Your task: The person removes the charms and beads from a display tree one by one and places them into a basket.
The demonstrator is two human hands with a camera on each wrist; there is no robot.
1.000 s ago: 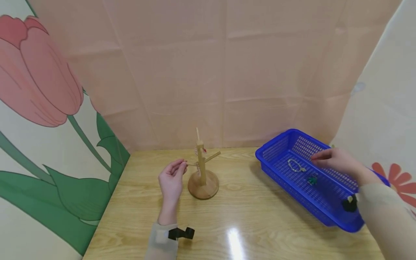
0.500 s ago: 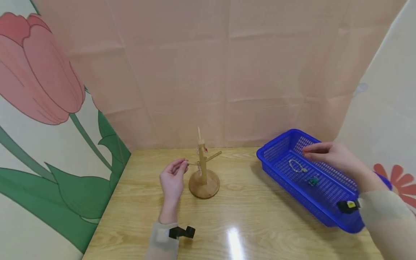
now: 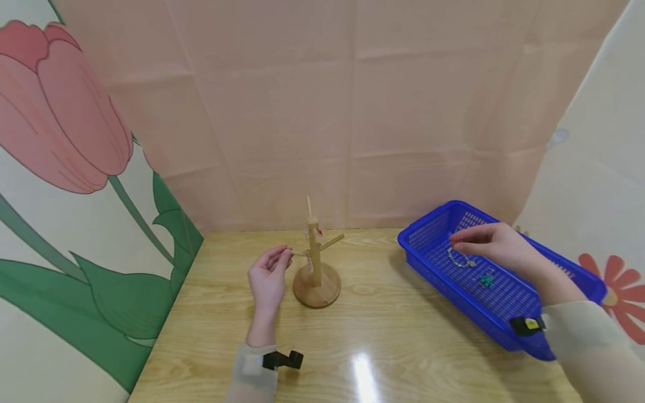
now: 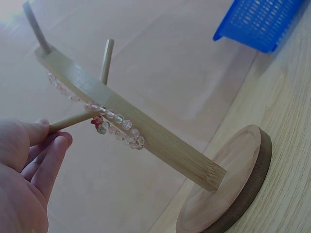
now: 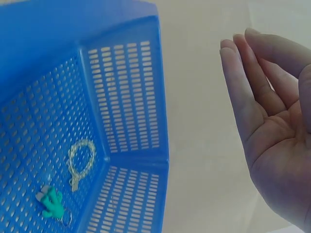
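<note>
A wooden stand (image 3: 316, 263) with a round base and side pegs stands on the table. My left hand (image 3: 267, 277) pinches the end of its left peg (image 4: 73, 121) between thumb and fingers. From that peg hangs a bracelet of clear pinkish beads (image 4: 135, 133) with a small red charm; more beads (image 4: 60, 86) show higher on the post. My right hand (image 3: 501, 249) is over the blue basket (image 3: 443, 291), fingers loosely bent with nothing between them. Inside the basket lie a pale bead bracelet (image 5: 81, 159) and a green figure-shaped charm (image 5: 52, 204) with a metal ring.
The blue basket sits at the right of the wooden table (image 3: 373, 313), close to the flower-printed side wall. Behind the table hangs a pinkish cloth (image 3: 403, 112). Another peg (image 3: 332, 242) of the stand points toward the right.
My right hand has moved left over the basket, from beside the pale bracelet to above it. The left hand keeps its pinch on the peg, and the stand stays in place.
</note>
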